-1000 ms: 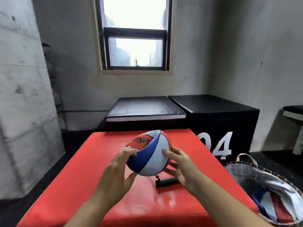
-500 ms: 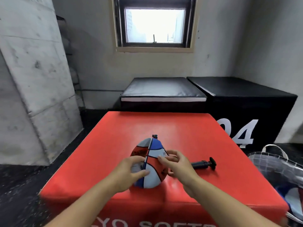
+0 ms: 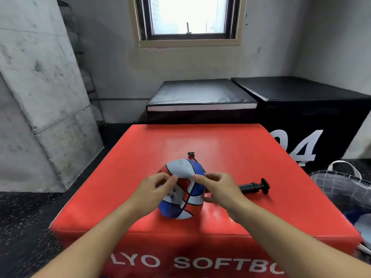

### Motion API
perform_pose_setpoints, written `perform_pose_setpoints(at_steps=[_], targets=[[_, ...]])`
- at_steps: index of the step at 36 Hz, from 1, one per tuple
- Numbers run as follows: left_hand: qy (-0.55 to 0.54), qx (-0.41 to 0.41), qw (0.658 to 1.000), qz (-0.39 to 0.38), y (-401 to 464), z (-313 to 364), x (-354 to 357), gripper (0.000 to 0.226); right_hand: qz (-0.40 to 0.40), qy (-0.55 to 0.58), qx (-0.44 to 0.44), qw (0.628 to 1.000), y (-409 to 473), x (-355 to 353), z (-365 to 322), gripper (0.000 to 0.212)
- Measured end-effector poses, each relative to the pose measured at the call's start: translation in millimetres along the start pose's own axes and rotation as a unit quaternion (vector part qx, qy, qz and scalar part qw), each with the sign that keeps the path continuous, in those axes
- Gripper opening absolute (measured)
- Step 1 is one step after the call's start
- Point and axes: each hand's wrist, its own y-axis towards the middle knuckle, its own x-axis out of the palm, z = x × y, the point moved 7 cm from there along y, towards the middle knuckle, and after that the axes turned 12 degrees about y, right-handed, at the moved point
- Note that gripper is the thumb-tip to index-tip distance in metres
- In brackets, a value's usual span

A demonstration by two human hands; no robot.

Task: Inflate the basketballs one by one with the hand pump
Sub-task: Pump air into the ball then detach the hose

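A red, white and blue basketball [image 3: 183,195], partly flat and dented, stands on the red soft box [image 3: 230,149]. My left hand [image 3: 154,189] grips its left side with curled fingers and thumb on the top panel. My right hand [image 3: 216,187] grips its right side, index finger on the top. The black hand pump [image 3: 254,187] lies on the box just right of my right hand, its handle end pointing right. The pump's thin hose and needle tip [image 3: 191,154] show behind the ball.
A mesh bag [image 3: 345,189] with more balls sits on the floor at the right. Black padded boxes [image 3: 301,101], one marked 04, stand behind the red box. A concrete wall [image 3: 40,97] rises on the left, a window above.
The ball came down from the air onto the box. My hands turned it, so the grey-white panel now faces up. The view tilted downward.
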Motion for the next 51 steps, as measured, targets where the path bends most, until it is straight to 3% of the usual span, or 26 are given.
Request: perform_pose_setpoints(at_steps=[2, 6, 9, 11, 16, 18, 20, 22, 25, 30, 34, 37, 40, 51], targets=[[-0.040, -0.021, 0.999, 0.023, -0.7, 4.8, 5.4, 0.058, 0.010, -0.001, -0.030, 1.000, -2.0, 1.9, 0.2, 0.030], [-0.031, 0.004, 0.997, 0.069, 3.6, 19.7, 8.4, 0.042, 0.041, -0.050, -0.127, 0.990, -6.3, 3.9, -6.8, 0.037], [-0.040, 0.010, 0.992, 0.122, 8.2, 15.2, -6.6, 0.061, 0.015, -0.050, -0.184, 0.982, -9.3, 8.1, -12.1, 0.045], [-0.048, -0.019, 0.988, 0.148, 9.1, 4.4, -15.3, 0.064, 0.013, -0.042, -0.173, 0.984, -8.2, 6.6, -9.0, 0.048], [-0.099, -0.088, 0.985, 0.112, 4.8, -17.0, -5.1, 0.034, -0.016, 0.036, -0.025, 0.999, -10.0, 15.8, 19.3, 0.046], [-0.079, -0.095, 0.988, 0.092, 4.1, -23.0, -1.4, 0.046, -0.032, 0.020, -0.028, 0.999, -12.8, 22.7, 21.5, 0.043], [-0.084, -0.080, 0.991, 0.070, 6.2, -29.0, -0.7, 0.083, -0.051, 0.022, -0.034, 0.998, -11.9, 28.7, 21.6, 0.043], [-0.059, -0.052, 0.995, 0.062, 8.9, -33.2, -2.3, 0.098, -0.092, 0.020, -0.032, 0.995, -10.3, 37.2, 21.7, 0.045], [-0.029, -0.038, 0.996, 0.079, 13.1, -38.5, -6.4, 0.096, -0.106, -0.018, -0.036, 0.994, -1.7, 40.1, 24.9, 0.040], [0.071, -0.048, 0.982, 0.170, 20.8, -38.0, -20.7, 0.086, -0.023, -0.102, -0.072, 0.992, 45.9, 12.7, 23.4, 0.019], [0.082, -0.066, 0.972, 0.210, 30.8, -49.5, -30.7, 0.084, 0.035, -0.230, -0.114, 0.966, 87.9, -12.8, 15.9, 0.027], [0.075, -0.067, 0.973, 0.210, 40.2, -53.6, -28.3, 0.082, 0.047, -0.279, -0.077, 0.956, 112.4, -26.2, 26.9, 0.038], [0.087, -0.051, 0.974, 0.202, 48.0, -48.6, -21.6, 0.078, 0.027, -0.303, -0.031, 0.952, 124.7, -32.9, 49.8, 0.050], [0.140, -0.027, 0.972, 0.186, 47.4, -42.1, -18.8, 0.078, -0.079, -0.362, -0.066, 0.927, 88.2, -70.0, 55.6, 0.039]])
